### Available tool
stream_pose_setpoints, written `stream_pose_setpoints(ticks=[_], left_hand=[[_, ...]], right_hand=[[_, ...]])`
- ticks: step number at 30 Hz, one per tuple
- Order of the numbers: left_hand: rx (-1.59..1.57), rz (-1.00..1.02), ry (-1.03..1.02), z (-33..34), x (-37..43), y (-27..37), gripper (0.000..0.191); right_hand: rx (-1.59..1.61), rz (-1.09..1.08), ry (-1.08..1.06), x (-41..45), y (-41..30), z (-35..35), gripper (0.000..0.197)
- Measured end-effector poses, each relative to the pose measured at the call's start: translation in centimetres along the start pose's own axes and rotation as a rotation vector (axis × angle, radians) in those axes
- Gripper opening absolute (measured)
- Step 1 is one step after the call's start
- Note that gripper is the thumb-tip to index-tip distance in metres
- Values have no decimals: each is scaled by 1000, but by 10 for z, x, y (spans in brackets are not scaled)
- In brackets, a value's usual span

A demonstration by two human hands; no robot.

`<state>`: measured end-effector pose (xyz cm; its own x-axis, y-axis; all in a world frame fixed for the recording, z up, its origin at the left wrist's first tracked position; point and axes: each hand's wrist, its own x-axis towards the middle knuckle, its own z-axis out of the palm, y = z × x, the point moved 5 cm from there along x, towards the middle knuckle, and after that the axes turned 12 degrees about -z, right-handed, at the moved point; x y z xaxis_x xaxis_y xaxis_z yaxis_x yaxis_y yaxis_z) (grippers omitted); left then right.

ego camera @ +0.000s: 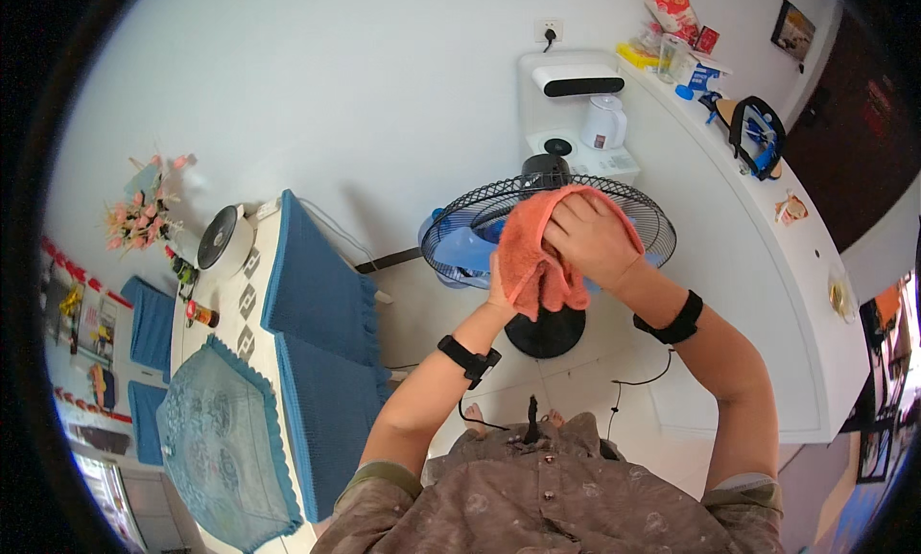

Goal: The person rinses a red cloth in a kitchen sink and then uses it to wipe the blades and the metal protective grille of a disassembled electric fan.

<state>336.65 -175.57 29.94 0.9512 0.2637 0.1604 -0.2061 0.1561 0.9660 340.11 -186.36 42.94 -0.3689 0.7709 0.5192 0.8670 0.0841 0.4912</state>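
An orange cloth hangs between my hands over the front of a standing electric fan with a black wire guard. My right hand lies across the top of the cloth, fingers pressed into it. Partly hidden behind the cloth, my left hand grips its lower left side. Blue fan blades show through the guard to the left of the cloth. Below, the fan's round black base stands on the tiled floor. The cloth covers the middle of the guard.
To the left, blue-covered chairs stand against a table with a mesh food cover. A white water dispenser with a kettle is behind the fan. On the right, a curved white counter carries a cap and packages. Cables hang near my waist.
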Motion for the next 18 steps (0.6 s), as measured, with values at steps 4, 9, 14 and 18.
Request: stream_pose_setpoints(ticks=[4, 9, 14, 18], left_hand=[[-354, -75, -6, 1, 6, -4, 43], [148, 118, 120, 0, 6, 6, 34], [-249, -36, 97, 2, 9, 1, 13], [302, -3, 258, -2, 5, 13, 11]], right_hand=[[159, 104, 59, 2, 9, -9, 11], [156, 125, 92, -11, 16, -11, 13], [302, 652, 354, -55, 23, -15, 18], [576, 1162, 970, -138, 20, 3, 24]])
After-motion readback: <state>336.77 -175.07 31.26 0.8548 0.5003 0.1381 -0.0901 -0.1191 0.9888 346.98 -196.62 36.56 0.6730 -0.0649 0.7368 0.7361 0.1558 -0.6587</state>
